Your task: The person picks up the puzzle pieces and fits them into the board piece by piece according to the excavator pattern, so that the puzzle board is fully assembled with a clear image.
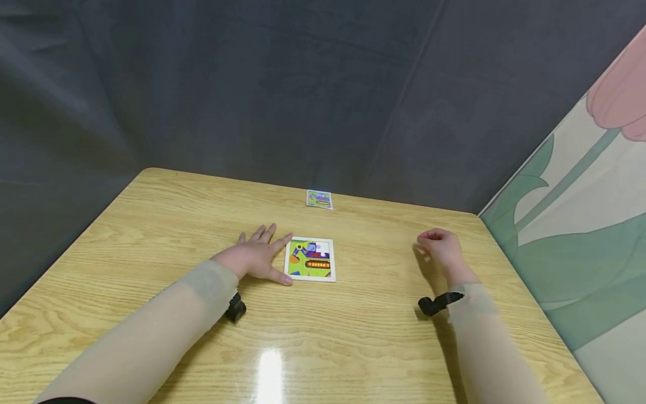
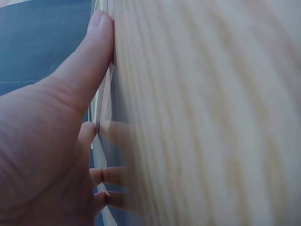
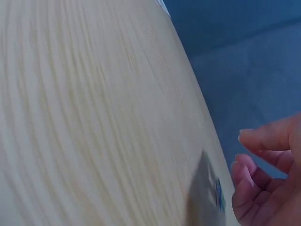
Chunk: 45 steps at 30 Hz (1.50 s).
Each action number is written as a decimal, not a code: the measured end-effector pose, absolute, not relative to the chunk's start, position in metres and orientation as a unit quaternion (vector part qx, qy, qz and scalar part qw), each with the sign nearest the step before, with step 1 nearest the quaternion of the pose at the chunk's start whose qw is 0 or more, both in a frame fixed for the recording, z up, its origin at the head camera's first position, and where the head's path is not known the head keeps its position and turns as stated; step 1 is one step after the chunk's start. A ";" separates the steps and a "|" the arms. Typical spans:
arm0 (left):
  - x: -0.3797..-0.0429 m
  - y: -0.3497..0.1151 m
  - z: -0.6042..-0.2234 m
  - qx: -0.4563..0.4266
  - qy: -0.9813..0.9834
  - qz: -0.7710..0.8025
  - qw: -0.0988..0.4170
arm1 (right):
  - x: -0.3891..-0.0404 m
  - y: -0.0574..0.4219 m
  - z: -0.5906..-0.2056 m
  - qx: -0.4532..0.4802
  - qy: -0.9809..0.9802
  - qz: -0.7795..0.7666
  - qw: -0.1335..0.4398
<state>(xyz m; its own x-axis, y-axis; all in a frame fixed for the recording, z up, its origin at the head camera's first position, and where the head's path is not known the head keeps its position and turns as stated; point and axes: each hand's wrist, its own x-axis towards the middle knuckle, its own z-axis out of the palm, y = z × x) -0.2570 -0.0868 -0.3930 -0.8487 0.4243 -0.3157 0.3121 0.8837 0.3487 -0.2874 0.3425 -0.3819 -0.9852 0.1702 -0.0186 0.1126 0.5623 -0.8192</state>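
A square jigsaw puzzle [image 1: 310, 259] with a white border and an excavator picture lies flat mid-table. A white, piece-shaped patch shows at its upper right. My left hand [image 1: 259, 258] is spread palm down at its left side, with thumb and index finger touching the border. In the left wrist view the thumb [image 2: 96, 37] lies straight along the tabletop. Away to the right, my right hand [image 1: 442, 247] hovers over the table with loosely bent fingers. A gap shows between its thumb and fingertips, and nothing is held there. Beside it, a small blue-green item [image 3: 219, 194] is partly hidden.
Near the table's back edge lies a small card [image 1: 319, 199] with a similar excavator picture. The wooden table [image 1: 353, 336] meets a dark curtain [image 1: 282, 101] behind and a flower-printed panel [image 1: 580, 235] on the right.
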 end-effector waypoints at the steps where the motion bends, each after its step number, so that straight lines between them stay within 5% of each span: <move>1: -0.257 -0.087 -0.392 0.193 0.951 0.143 0.196 | -0.287 0.348 -0.383 -0.090 -0.883 0.460 0.035; 13: -0.255 -0.087 -0.391 0.192 0.951 0.143 0.196 | -0.288 0.383 -0.395 -0.166 -0.891 0.421 0.030; 22: -0.254 -0.086 -0.391 0.191 0.951 0.144 0.194 | -0.288 0.384 -0.396 -0.116 -0.926 0.360 0.000; 45: -0.256 -0.086 -0.393 0.191 0.951 0.142 0.198 | -0.294 0.377 -0.399 -0.112 -0.918 0.378 0.027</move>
